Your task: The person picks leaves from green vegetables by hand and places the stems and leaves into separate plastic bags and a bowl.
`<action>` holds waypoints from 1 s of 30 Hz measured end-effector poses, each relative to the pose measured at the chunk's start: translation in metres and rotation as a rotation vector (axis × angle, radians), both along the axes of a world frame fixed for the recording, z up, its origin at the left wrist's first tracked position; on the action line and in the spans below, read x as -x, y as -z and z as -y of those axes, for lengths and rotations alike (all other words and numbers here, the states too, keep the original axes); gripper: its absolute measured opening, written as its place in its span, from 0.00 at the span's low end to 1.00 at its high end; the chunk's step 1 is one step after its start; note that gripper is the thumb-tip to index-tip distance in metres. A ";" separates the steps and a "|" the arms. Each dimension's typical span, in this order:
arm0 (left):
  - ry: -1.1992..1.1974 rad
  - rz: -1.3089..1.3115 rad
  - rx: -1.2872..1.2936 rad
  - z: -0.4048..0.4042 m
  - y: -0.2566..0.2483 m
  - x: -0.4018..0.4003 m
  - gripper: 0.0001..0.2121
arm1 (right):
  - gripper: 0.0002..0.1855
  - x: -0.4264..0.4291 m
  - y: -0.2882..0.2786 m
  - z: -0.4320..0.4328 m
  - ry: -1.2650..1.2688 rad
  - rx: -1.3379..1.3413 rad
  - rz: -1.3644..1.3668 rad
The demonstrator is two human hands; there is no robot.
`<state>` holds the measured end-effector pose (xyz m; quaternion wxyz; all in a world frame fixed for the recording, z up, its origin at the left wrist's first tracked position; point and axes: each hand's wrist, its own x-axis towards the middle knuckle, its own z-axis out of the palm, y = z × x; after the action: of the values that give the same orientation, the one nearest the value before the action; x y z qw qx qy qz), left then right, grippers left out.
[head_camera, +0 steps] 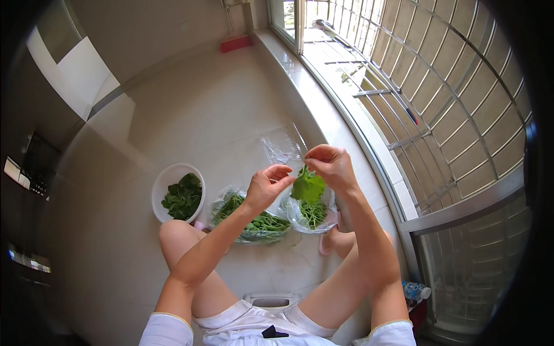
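My right hand [331, 166] pinches a green leaf [308, 186] by its stem end, and the broad blade hangs down between my hands. Just left of it is my left hand [270, 184], its thumb and fingers apart, holding nothing that I can see. Beneath the leaf stands a clear plastic bag [297, 216] with thin green stems [314, 214] inside. A larger open plastic bag [259, 235] of leafy green stems [266, 222] lies below my left hand. To the left, a white plastic basket [156, 194] holds dark green leaves [184, 197].
A clear plastic package [277, 145] lies on the tiled floor beyond the bags. At the right run a window ledge [316, 101] and metal bars. A red dustpan or broom head [236, 42] is by the far wall. A plastic bottle [415, 291] is at the lower right.
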<state>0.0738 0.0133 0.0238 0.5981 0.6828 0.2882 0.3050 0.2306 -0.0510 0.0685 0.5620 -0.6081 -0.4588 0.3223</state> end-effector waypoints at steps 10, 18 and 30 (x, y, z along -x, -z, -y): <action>-0.021 -0.164 -0.174 0.000 -0.005 0.031 0.05 | 0.06 0.042 0.007 -0.012 -0.212 0.052 0.090; -0.019 0.028 0.281 -0.005 -0.011 0.051 0.04 | 0.12 0.028 0.000 -0.018 -0.278 0.115 0.065; -0.057 0.138 0.456 -0.004 -0.009 0.056 0.05 | 0.07 0.049 0.005 -0.009 -0.332 0.186 0.216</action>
<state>0.0182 0.0168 0.0332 0.7462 0.4991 0.3274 0.2948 0.1815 -0.0417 0.0638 0.3904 -0.6042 -0.5786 0.3844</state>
